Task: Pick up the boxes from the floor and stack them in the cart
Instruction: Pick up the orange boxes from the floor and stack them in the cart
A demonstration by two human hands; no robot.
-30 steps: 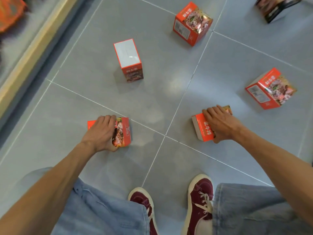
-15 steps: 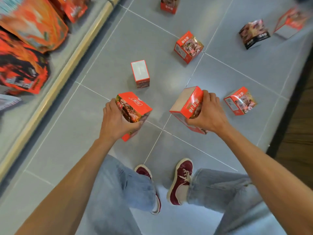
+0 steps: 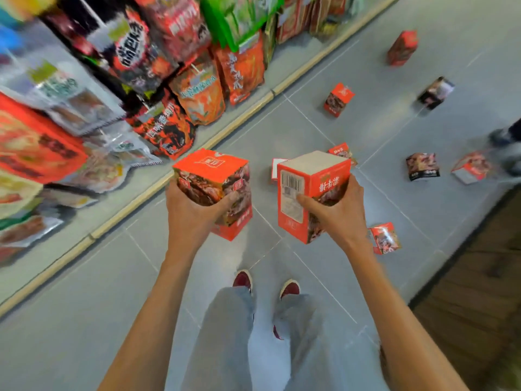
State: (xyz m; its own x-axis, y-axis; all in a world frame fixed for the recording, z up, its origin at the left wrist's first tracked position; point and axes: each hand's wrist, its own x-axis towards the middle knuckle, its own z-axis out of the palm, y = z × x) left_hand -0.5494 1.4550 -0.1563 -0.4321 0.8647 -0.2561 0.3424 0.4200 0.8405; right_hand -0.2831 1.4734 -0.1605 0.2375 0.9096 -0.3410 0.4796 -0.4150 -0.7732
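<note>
My left hand (image 3: 191,213) grips a red box with a food picture (image 3: 214,176), held upright well above the floor. Beside it, my right hand (image 3: 338,213) grips a second red box (image 3: 313,179) with a white top and a barcode facing me. Several more boxes lie scattered on the grey tile floor: one (image 3: 384,238) just right of my right wrist, one (image 3: 338,98) farther off, one (image 3: 401,48) at the far end, and dark ones (image 3: 423,166) (image 3: 435,93) on the right. No cart is in view.
A low store shelf (image 3: 158,190) full of red snack bags (image 3: 197,94) runs along the left. My legs and dark red shoes (image 3: 242,279) stand below. A wooden floor strip (image 3: 479,292) borders the right. Another person's foot (image 3: 504,136) shows at the right edge.
I have stood up from a crouch, lifting both boxes off the floor to chest height. The view has swung up and left, bringing in the shelf and more of the scattered boxes.
</note>
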